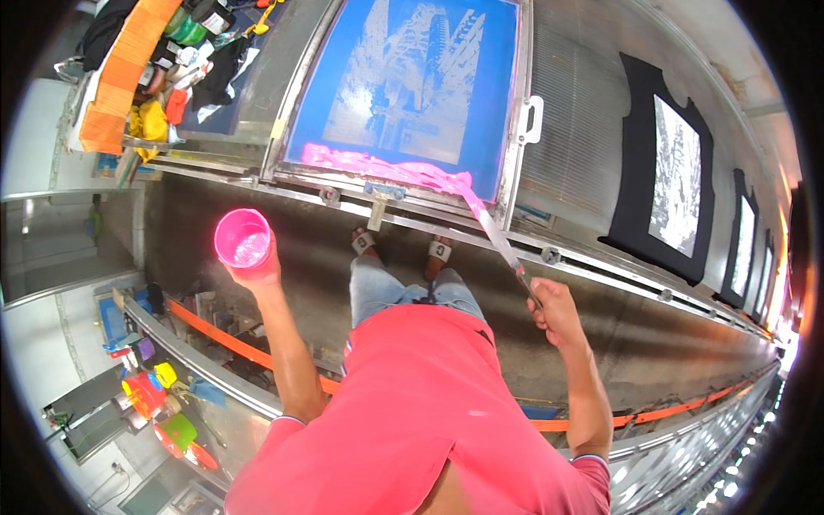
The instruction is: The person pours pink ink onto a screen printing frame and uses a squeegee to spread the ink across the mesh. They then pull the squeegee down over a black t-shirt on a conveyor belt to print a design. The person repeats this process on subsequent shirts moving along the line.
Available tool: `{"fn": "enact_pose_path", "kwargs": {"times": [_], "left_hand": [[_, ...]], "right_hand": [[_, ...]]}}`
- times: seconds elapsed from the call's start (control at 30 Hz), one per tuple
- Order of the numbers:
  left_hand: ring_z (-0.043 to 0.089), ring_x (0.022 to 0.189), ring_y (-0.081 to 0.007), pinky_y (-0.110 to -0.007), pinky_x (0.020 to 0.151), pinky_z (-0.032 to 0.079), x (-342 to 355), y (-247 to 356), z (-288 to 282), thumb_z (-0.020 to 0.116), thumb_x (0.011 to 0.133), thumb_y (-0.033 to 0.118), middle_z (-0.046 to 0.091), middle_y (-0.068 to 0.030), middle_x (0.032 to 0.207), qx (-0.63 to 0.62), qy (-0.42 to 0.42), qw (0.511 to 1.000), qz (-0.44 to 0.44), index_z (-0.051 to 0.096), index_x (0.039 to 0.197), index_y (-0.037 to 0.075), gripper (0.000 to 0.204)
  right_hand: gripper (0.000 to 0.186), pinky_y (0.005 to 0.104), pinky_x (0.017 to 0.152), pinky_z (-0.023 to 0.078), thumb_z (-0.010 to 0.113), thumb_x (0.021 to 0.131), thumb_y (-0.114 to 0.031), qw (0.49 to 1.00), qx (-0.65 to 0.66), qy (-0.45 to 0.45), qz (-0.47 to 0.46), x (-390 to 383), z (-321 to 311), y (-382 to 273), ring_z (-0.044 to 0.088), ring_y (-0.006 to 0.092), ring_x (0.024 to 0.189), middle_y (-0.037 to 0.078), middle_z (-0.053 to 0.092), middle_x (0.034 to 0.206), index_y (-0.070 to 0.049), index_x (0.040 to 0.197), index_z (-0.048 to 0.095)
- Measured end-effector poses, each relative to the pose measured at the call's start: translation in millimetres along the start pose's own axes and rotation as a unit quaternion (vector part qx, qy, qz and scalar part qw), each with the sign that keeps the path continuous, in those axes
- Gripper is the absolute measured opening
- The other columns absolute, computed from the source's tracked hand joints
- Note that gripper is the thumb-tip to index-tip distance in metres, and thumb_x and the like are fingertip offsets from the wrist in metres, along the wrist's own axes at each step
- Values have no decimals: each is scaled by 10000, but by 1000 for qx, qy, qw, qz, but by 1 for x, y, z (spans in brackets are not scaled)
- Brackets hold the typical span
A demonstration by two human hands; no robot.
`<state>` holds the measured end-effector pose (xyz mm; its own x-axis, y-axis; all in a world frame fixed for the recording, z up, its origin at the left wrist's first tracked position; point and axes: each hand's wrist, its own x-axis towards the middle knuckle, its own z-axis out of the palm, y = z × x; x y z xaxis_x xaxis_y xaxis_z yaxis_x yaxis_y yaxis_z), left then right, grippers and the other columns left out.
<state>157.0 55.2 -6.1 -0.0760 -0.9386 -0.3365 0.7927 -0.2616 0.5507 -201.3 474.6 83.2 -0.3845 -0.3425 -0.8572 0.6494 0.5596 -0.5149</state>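
Cup: the pink cup was off the desk, out past its front edge and toward its left end, with the fingers of the left hand wrapped around it; its mouth faced up, pale pink ink showing inside.
Spatula: the fingers of the right hand were closed on its handle, outside the front edge; the coated blade of the spatula reached back over that edge to the screen frame.
Ink: the bright pink ink lay in a thick, uneven band along the frame's near side, the blade tip at its right end.
Drip risk: the loaded blade crossed the front rail, so a tilt or a slow pull could drop ink there, or on the floor and sandals below.
Mesh risk: a hard press of the blade's end could mark the blue mesh.
Spill risk: a tipped cup would likely empty onto the floor, as no desk lay under it.
Front edge: rail and frame side made raised lips to clear.
Right side: bare desk separated the frame from the nearest black shirt.
Open room: the aisle between cup and spatula held only the person's legs.
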Motion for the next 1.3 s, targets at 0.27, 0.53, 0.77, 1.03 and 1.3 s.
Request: {"fn": "enact_pose_path", "kwargs": {"times": [0.27, 0.53, 0.77, 1.03, 1.3], "left_hand": [[607, 1148, -340, -534, 1048, 464, -12, 45, -19, 450, 981, 556, 651, -131, 1244, -176, 67, 982, -25, 616, 1245, 87, 563], [632, 1156, -259, -472, 1018, 490, 24, 113, -106, 485, 1006, 509, 680, -84, 1241, -292, -54, 953, -61, 642, 1248, 109, 493], [558, 1254, -281, -507, 1153, 352, -19, 302, -208, 501, 1011, 473, 655, -96, 1286, -361, -79, 905, 210, 649, 1222, 86, 466], [501, 1332, -329, -558, 1139, 388, -127, 469, -409, 382, 1060, 435, 525, -155, 1441, -335, 152, 766, 527, 452, 1424, 50, 534], [498, 1328, -362, -565, 1126, 401, -116, 593, -572, 354, 1067, 429, 506, -162, 1453, -342, 234, 672, 614, 457, 1412, 39, 531]], "right_hand": [[155, 249, 483, 380, 526, 998, -148, 993, -23, 47, -105, -84, -13, -4, 468, 68, 567, -58, 503, 672, -61, 1047, 645], [244, 266, 567, 376, 645, 903, -187, 900, -144, -152, -383, -42, 248, -41, 454, 116, 627, 48, 563, 771, -6, 1061, 611], [308, 353, 859, 496, 548, 950, -18, 779, -330, -428, -319, -24, 522, -16, 576, 187, 931, 102, 602, 1023, 60, 1247, 566], [359, 301, 922, 514, 631, 910, 58, 589, -424, -610, -318, -56, 837, 131, 641, 165, 976, 95, 667, 1052, 97, 1262, 573], [285, 427, 837, 506, 695, 836, -37, 327, -480, -687, -437, -64, 1032, 353, 654, 391, 919, 216, 663, 960, 58, 1101, 656]]}}
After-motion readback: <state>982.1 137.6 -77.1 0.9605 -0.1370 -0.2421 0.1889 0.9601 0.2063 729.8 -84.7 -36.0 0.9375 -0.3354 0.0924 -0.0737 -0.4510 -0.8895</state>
